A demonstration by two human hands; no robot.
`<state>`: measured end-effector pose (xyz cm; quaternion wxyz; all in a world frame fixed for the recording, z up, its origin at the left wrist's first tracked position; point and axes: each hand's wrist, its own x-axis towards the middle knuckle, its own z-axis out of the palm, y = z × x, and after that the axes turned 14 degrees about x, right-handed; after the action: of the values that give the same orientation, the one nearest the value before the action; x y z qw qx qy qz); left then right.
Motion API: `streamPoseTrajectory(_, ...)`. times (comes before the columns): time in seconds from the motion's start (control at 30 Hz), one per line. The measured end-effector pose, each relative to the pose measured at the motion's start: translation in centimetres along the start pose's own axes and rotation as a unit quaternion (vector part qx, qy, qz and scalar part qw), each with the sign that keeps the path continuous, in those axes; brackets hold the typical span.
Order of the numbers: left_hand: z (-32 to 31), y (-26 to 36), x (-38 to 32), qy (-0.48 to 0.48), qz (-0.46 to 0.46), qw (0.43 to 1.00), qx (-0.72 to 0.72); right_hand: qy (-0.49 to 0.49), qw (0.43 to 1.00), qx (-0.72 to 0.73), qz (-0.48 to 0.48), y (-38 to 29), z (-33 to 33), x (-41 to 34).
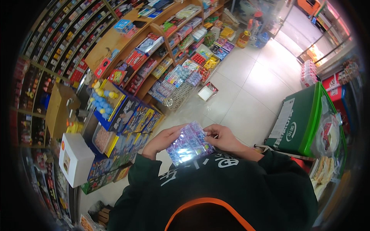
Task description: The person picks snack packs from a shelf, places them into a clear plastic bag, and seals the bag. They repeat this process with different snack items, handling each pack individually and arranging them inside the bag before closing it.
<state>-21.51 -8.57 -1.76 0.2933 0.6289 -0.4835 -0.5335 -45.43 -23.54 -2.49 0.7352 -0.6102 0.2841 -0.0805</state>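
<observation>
A flat purple pack in shiny clear film (189, 143) is held close to my chest, with printed units side by side under the film. My left hand (165, 139) grips its left edge, the thumb on top and the other fingers partly hidden beneath. At its right edge is my right hand (221, 137), thumb and forefinger at the film near the upper right corner. Glare covers the lower part of the pack. Beyond it on the tiled floor lies a small open box (207, 91) with a white inside.
Wooden candy shelves (170, 43) with low crates of sweets stand ahead. Stacked cartons (130, 115) rise on the left, near a white box (75, 160). A green freezer-like box (294, 121) is on the right. An oil bottle (243, 39) stands farther off on the floor.
</observation>
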Motion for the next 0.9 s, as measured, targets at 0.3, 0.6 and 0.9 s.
streamPoseTrajectory(0.3, 0.3, 0.2, 0.1, -0.007, 0.026, 1.0, -0.013, 0.013, 0.997, 0.024, 0.074, -0.5, 0.0, -0.2)
streamPoseTrajectory(0.6, 0.2, 0.3, -0.4, -0.003, 0.022, 0.999, -0.031, 0.006, 0.995, 0.052, 0.08, -0.6, -0.2, -0.3)
streamPoseTrajectory(0.9, -0.1, 0.4, -0.6, -0.014, 0.024, 0.999, -0.044, -0.024, 0.988, 0.13, 0.085, -0.6, -0.9, 0.4)
